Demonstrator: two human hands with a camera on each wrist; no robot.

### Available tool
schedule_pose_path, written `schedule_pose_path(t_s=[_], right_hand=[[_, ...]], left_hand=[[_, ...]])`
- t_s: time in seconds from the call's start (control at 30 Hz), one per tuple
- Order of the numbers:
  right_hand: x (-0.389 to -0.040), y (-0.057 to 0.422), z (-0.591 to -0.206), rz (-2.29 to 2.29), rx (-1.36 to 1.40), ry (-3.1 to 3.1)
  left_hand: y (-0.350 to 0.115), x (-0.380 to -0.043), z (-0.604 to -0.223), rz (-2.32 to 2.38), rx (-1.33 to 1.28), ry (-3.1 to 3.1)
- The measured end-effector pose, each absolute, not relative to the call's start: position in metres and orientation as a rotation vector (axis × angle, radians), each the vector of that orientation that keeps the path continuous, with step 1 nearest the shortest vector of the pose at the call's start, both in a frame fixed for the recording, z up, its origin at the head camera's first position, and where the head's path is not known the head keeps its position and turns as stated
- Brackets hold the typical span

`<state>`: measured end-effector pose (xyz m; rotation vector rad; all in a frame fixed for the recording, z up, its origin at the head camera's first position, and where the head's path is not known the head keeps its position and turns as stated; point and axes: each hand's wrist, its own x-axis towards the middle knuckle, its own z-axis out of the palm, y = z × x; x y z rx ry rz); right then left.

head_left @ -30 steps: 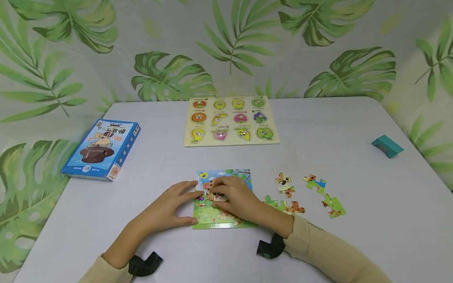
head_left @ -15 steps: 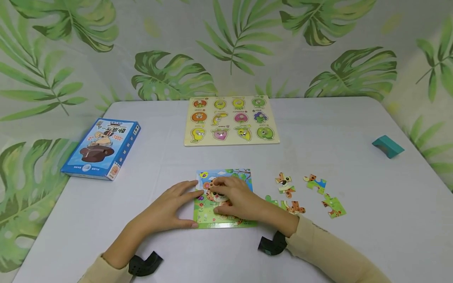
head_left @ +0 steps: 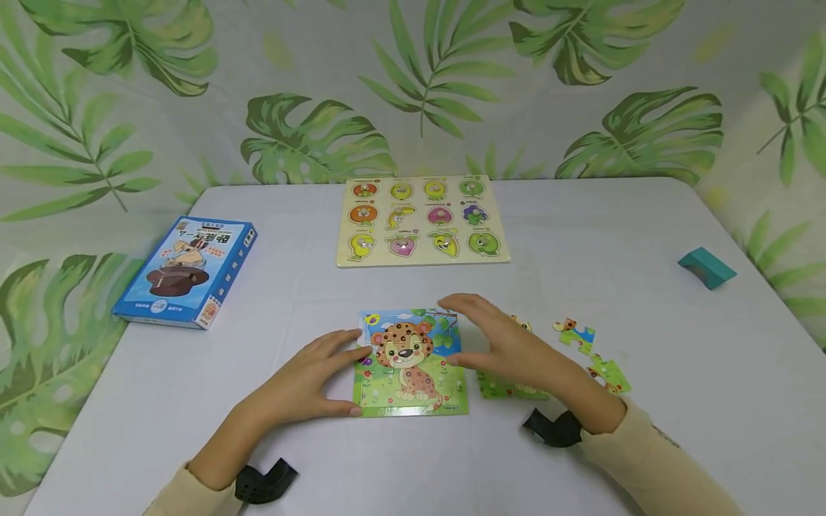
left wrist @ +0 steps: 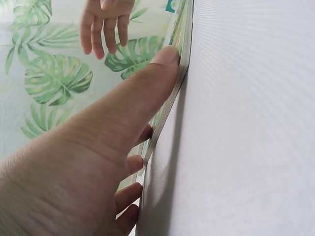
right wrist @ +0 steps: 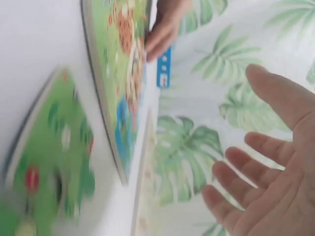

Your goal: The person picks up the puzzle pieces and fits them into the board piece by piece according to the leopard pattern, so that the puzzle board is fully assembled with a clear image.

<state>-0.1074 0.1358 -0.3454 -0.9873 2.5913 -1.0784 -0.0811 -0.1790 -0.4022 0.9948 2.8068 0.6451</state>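
Note:
A square jigsaw puzzle board (head_left: 413,411) lies flat near the front of the table, its leopard picture (head_left: 405,350) uncovered. My left hand (head_left: 303,380) rests at the board's left side, fingertips on the edge and thumb (left wrist: 165,56) at the near corner. Above the right edge hovers my right hand (head_left: 510,347), fingers spread and nothing between them; the right wrist view shows its bare palm (right wrist: 275,196). Beneath and beside that hand lie loose green puzzle pieces (head_left: 493,387), partly hidden. Further right are a blue-and-green piece (head_left: 581,338) and a green piece (head_left: 609,371).
A wooden fruit peg puzzle (head_left: 422,259) stands at the table's back. On the left lies a blue game box (head_left: 187,272). A teal arched block (head_left: 706,267) sits near the right edge. Leaf-patterned cloth (head_left: 439,86) hangs behind the white table.
My right hand has lifted off the leopard picture and moved right, now over the loose pieces beside the board. The left hand stays at the board's left edge.

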Motion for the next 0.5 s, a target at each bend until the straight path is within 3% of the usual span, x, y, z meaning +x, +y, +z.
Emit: schedule_pose_path(t_s=[0.5], right_hand=[[-0.107,0.214,-0.363,-1.243,-0.843,2.78]], left_hand=[[-0.179,-0.081,-0.402,0.625,0.99,2.808]])
